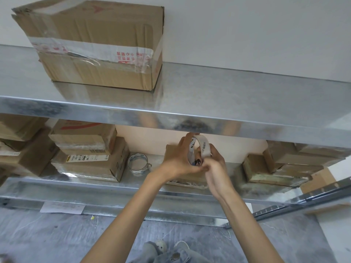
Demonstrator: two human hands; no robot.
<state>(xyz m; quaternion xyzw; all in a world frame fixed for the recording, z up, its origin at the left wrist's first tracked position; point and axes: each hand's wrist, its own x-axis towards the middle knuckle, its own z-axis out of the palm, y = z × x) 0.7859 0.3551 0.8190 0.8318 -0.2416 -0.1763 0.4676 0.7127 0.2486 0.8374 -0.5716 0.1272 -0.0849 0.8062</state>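
Galvanised steel shelving unit (pixel 247 88), two tiers. The upper tier carried a large brown corrugated cardboard box (pixel 98 44) bound with white, red-printed tape. It was closed, its contents hidden. The lower tier (pixel 95 188) held smaller brown cartons (pixel 89 156), also closed, and a spare white tape ring (pixel 137 170) beside them. The left hand (pixel 180 158) curled around the far-left side of a white printed roll of adhesive tape (pixel 206 147). The right hand (pixel 216 168) pinched its lower rim. The roll stood on edge between both hands, just under the upper tier's front lip. Both hands met at the lower rim, so the tape's free end probably lay there.
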